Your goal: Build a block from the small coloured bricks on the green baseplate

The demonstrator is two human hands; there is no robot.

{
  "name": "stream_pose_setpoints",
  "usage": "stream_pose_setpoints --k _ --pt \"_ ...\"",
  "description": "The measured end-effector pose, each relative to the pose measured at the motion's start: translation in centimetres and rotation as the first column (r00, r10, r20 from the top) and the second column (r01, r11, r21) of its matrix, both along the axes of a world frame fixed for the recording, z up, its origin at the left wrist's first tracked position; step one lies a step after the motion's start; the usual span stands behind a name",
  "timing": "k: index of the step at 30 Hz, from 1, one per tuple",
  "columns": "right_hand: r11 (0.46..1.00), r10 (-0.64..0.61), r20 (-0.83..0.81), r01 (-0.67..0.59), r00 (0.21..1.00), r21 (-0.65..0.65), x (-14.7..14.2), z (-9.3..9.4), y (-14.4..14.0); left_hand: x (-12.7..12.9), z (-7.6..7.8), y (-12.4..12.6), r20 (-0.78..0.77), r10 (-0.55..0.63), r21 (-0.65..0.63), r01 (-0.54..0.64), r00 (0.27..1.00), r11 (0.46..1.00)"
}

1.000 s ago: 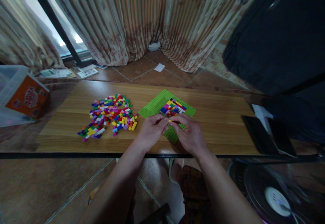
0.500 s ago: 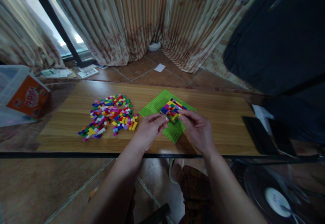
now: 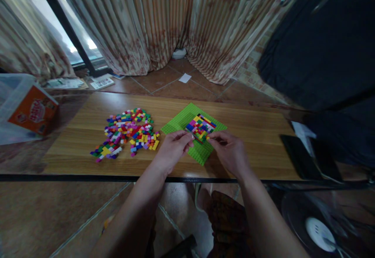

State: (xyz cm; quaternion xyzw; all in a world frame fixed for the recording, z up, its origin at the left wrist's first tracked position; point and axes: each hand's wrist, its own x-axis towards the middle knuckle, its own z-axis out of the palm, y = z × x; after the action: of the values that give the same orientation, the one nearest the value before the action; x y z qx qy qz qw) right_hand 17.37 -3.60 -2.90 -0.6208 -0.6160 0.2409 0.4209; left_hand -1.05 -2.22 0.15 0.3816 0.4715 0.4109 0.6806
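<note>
A green studded baseplate (image 3: 202, 158) lies turned cornerwise on the table, with a patch of multicoloured toy bricks (image 3: 201, 125) built up on it. My left hand (image 3: 175, 145) is over the plate's near left side, thumb and fingers pinched together. A small whitish spot shows at its fingertips; whether it is a brick or a nail is unclear. From the right, my right hand (image 3: 227, 148) reaches in, its thumb and index finger closed at the near right edge of the brick patch. What lies between them is too small to make out.
Left of the plate, many loose bricks (image 3: 125, 131) are spread over the wooden table (image 3: 258, 133). A clear plastic bin with an orange label (image 3: 35, 109) stands at the far left. Dark flat devices (image 3: 299, 156) lie at the right end. Curtains hang behind the table.
My right hand has drawn slightly back and right from over the brick patch, uncovering more of its right side. The left hand holds nearly the same place.
</note>
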Motion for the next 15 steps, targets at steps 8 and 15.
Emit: stream_pose_setpoints --k 8,15 --pt "0.999 -0.049 -0.020 0.048 0.999 -0.025 -0.6 -0.5 0.6 0.0 0.0 0.0 -0.016 0.006 0.003 -0.006 1.000 1.000" --pt "0.990 -0.124 0.014 0.124 0.992 -0.065 -0.7 -1.2 0.8 -0.1 -0.1 0.0 -0.022 0.001 0.012 -0.001 1.000 1.000"
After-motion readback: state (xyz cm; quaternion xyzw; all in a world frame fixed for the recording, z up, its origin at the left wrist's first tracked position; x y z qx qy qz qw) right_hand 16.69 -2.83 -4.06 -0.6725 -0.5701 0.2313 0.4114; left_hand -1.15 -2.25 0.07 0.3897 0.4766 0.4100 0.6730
